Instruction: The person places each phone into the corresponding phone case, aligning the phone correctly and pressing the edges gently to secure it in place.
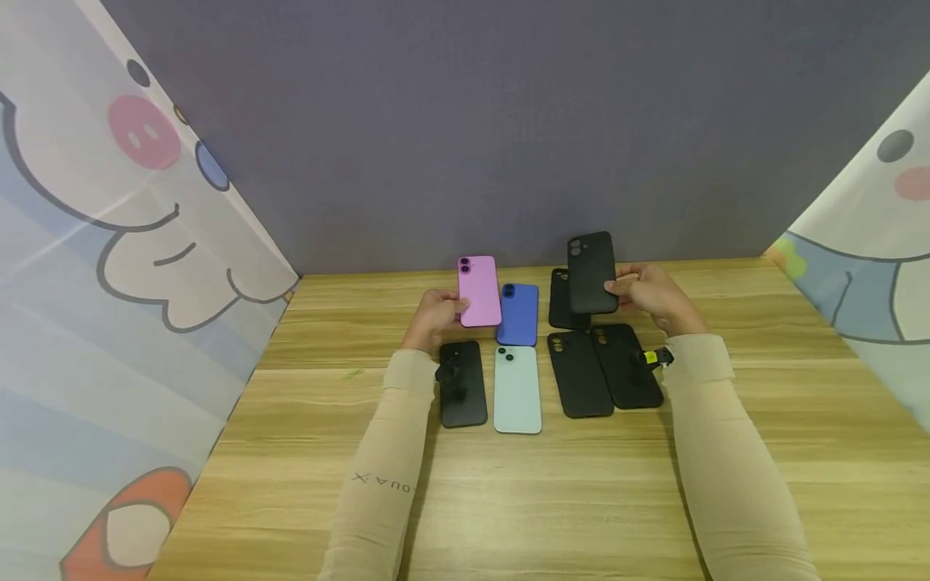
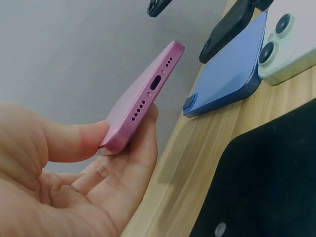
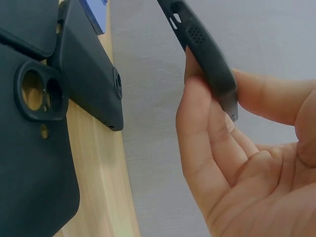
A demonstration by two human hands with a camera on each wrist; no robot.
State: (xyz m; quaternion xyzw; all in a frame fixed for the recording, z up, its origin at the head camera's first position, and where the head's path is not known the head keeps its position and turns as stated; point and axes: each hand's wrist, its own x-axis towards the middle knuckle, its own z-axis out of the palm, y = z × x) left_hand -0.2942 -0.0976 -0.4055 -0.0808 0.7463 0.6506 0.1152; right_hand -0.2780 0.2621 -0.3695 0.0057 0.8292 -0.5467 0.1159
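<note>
My left hand [image 1: 433, 315] pinches a pink phone [image 1: 479, 292] by its lower left edge, thumb on the back and fingers beneath. Its charging port end faces the left wrist camera, and the phone is raised off the table. My right hand [image 1: 654, 294] holds a black phone case [image 1: 592, 273] between thumb and fingers, its camera cutouts at the top. In the right wrist view the case [image 3: 210, 59] shows its edge, with a speaker grille and a port opening. A blue phone [image 1: 519, 315] lies on the table between the two hands.
On the wooden table [image 1: 581, 500] lie a black phone [image 1: 465, 395] below the left wrist and a pale green phone [image 1: 517, 391]. Black cases lie at the right: one behind [image 1: 563, 303], two side by side in front [image 1: 581, 375]. A grey wall [image 1: 465, 137] stands behind.
</note>
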